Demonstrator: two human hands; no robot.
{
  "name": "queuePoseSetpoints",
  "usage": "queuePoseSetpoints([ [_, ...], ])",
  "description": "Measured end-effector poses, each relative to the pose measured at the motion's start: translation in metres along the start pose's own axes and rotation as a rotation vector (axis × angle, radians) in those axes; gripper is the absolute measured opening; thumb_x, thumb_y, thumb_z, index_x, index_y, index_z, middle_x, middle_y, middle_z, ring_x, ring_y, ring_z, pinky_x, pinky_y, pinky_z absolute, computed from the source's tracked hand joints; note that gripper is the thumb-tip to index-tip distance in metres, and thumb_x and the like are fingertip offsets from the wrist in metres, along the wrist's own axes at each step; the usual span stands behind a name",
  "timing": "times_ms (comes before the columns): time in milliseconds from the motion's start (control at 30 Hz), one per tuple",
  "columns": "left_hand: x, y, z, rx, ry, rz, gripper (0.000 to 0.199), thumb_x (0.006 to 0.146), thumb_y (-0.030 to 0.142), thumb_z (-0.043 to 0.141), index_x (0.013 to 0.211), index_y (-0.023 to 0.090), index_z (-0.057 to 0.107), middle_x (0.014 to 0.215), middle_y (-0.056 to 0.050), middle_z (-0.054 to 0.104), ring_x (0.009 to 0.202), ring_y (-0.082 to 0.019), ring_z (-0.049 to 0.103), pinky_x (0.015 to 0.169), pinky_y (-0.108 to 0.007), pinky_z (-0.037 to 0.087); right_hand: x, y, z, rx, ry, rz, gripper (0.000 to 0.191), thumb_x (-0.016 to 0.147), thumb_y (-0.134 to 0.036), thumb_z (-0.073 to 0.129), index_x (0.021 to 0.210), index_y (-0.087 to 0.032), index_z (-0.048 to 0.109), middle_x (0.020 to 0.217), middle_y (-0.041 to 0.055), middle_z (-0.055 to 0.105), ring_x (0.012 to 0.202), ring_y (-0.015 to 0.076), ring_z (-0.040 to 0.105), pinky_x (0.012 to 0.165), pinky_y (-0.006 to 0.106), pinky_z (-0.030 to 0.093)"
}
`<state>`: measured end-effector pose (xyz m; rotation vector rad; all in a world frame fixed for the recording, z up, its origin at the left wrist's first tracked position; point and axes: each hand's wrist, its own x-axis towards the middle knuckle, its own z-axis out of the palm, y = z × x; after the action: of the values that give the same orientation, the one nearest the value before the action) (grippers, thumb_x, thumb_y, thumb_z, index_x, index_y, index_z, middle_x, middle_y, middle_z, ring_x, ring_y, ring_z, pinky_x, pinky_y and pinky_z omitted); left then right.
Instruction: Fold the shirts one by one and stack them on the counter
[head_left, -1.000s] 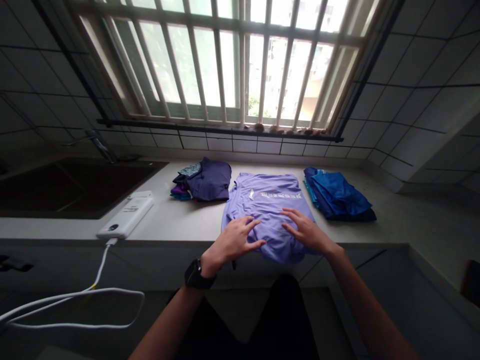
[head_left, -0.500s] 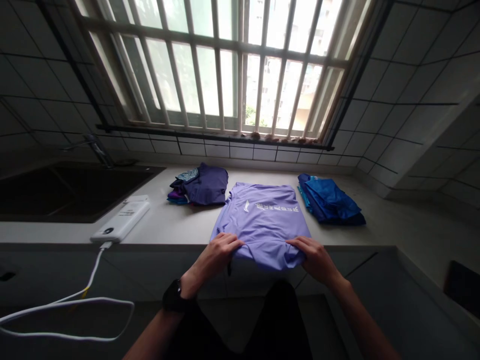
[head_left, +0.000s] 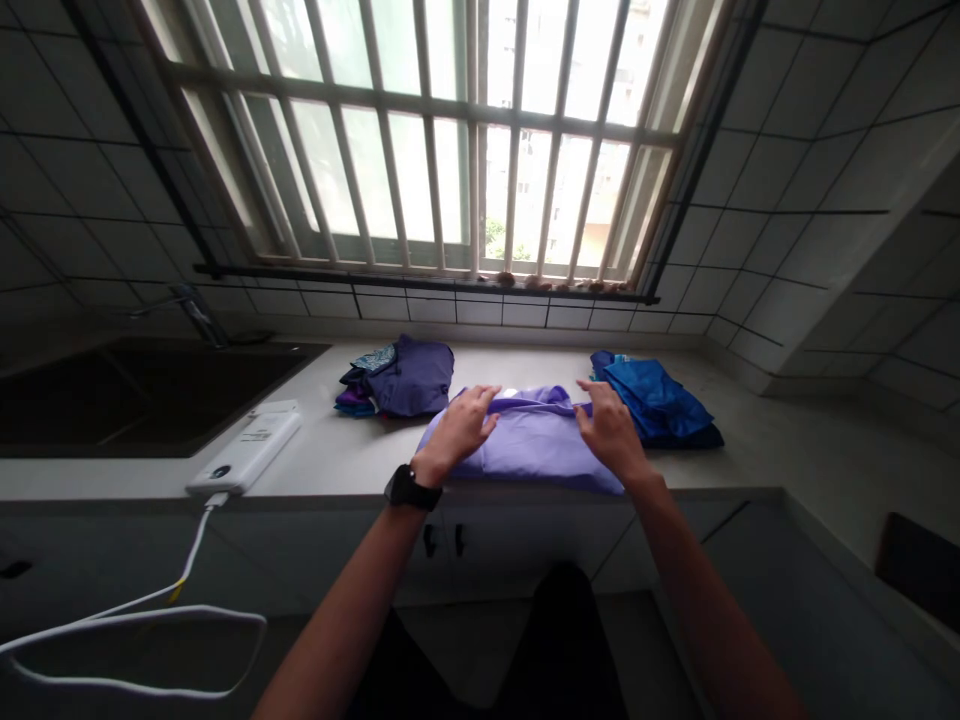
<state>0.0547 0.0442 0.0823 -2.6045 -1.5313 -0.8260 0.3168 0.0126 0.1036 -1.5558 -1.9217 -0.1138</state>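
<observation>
A lavender T-shirt (head_left: 536,450) lies folded over on itself at the counter's front edge, its printed lettering now covered. My left hand (head_left: 463,425), with a black watch on the wrist, is over the shirt's left side, fingers stretched out and thumb apart. Over the right side is my right hand (head_left: 609,425), its fingers likewise extended and spread. Neither hand grips the cloth; whether the fingertips touch it is hard to see. The shirt's far edge shows loose folds between the hands.
Left of the shirt sits a pile of dark purple clothes (head_left: 416,375); right of it, a pile of blue clothes (head_left: 660,400). A white power bank (head_left: 247,450) with a cable lies by the dark sink (head_left: 150,390). A barred window is behind the counter (head_left: 345,465).
The near part of the T-shirt has been folded away from me over the printed part. Both hands have moved forward from the near hem and let go of the cloth.
</observation>
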Motion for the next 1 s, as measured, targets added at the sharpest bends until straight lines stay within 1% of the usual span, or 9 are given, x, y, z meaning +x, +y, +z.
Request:
queuePoseSetpoints([
  [100, -0.02, -0.001, 0.035, 0.086, -0.235, -0.025, 0.053, 0.102, 0.042, 0.054, 0.151, 0.022, 0.055, 0.16, -0.015, 0.052, 0.15, -0.032, 0.046, 0.122, -0.051, 0.04, -0.026, -0.009, 0.033, -0.047, -0.277, 0.01, 0.052, 0.104, -0.032, 0.046, 0.153, -0.016, 0.054, 0.156, 0.0192, 0.055, 0.144, 0.0322, 0.052, 0.115, 0.05, 0.046],
  [233, -0.042, 0.001, 0.047, 0.154, -0.306, -0.119, 0.054, 0.105, 0.049, 0.048, 0.154, 0.026, 0.054, 0.166, -0.012, 0.046, 0.154, -0.032, 0.041, 0.125, -0.053, 0.034, -0.049, -0.008, 0.064, -0.21, -0.532, 0.108, 0.059, 0.109, -0.045, 0.036, 0.165, -0.025, 0.039, 0.173, 0.0138, 0.032, 0.159, 0.0374, 0.029, 0.123, 0.069, 0.027],
  [433, -0.053, 0.039, 0.029, 0.209, -0.275, -0.246, 0.058, 0.103, 0.055, 0.05, 0.145, 0.017, 0.062, 0.151, -0.021, 0.06, 0.141, -0.038, 0.054, 0.114, -0.054, 0.046, -0.016, 0.022, 0.071, -0.191, -0.641, -0.048, 0.059, 0.111, -0.05, 0.031, 0.168, -0.034, 0.03, 0.176, 0.0047, 0.023, 0.163, 0.0305, 0.019, 0.127, 0.067, 0.018],
  [567, -0.051, 0.077, 0.022, 0.212, -0.224, -0.215, 0.06, 0.103, 0.061, 0.045, 0.119, 0.012, 0.076, 0.122, -0.024, 0.072, 0.12, -0.039, 0.066, 0.098, -0.051, 0.054, 0.024, 0.027, 0.078, -0.234, -0.541, -0.067, 0.05, 0.11, -0.038, 0.038, 0.159, -0.03, 0.048, 0.172, 0.0082, 0.034, 0.161, 0.0318, 0.025, 0.127, 0.069, 0.018],
  [633, -0.05, 0.08, 0.018, 0.154, -0.244, -0.164, 0.062, 0.103, 0.064, 0.042, 0.112, 0.013, 0.078, 0.11, -0.02, 0.075, 0.109, -0.036, 0.069, 0.094, -0.048, 0.056, 0.038, 0.02, 0.081, -0.232, -0.479, -0.05, 0.05, 0.107, -0.021, 0.04, 0.154, -0.026, 0.054, 0.17, 0.0107, 0.038, 0.16, 0.0326, 0.029, 0.126, 0.069, 0.02],
  [733, -0.058, 0.054, 0.016, 0.044, -0.242, -0.032, 0.067, 0.096, 0.071, 0.053, 0.133, 0.017, 0.071, 0.128, -0.017, 0.073, 0.123, -0.035, 0.066, 0.108, -0.049, 0.05, 0.039, 0.009, 0.072, -0.076, -0.426, -0.117, 0.06, 0.098, -0.003, 0.037, 0.152, -0.02, 0.056, 0.166, 0.0137, 0.046, 0.155, 0.0285, 0.039, 0.127, 0.057, 0.03],
  [833, -0.081, 0.01, 0.022, 0.015, -0.27, 0.115, 0.098, 0.075, 0.074, 0.078, 0.155, 0.024, 0.052, 0.161, -0.016, 0.05, 0.15, -0.04, 0.044, 0.123, -0.054, 0.037, 0.007, 0.009, 0.049, 0.175, -0.412, -0.298, 0.049, 0.102, -0.015, 0.046, 0.15, -0.019, 0.059, 0.156, 0.0146, 0.057, 0.146, 0.0244, 0.052, 0.123, 0.044, 0.041],
  [933, -0.103, -0.019, 0.029, 0.042, -0.305, 0.217, 0.102, 0.074, 0.046, 0.089, 0.162, 0.029, 0.04, 0.17, -0.014, 0.039, 0.156, -0.038, 0.034, 0.124, -0.053, 0.035, -0.048, 0.012, 0.033, 0.281, -0.57, -0.476, 0.072, 0.092, -0.04, 0.073, 0.158, -0.027, 0.049, 0.16, 0.0118, 0.053, 0.146, 0.0269, 0.052, 0.122, 0.044, 0.042],
  [1000, -0.108, -0.022, 0.03, 0.076, -0.278, 0.239, 0.089, 0.082, 0.02, 0.078, 0.161, 0.03, 0.04, 0.168, -0.013, 0.042, 0.153, -0.032, 0.041, 0.121, -0.049, 0.04, -0.083, 0.01, 0.036, 0.149, -0.604, -0.463, 0.095, 0.079, -0.037, 0.086, 0.162, -0.029, 0.043, 0.168, 0.0131, 0.043, 0.153, 0.0338, 0.042, 0.125, 0.054, 0.034],
])
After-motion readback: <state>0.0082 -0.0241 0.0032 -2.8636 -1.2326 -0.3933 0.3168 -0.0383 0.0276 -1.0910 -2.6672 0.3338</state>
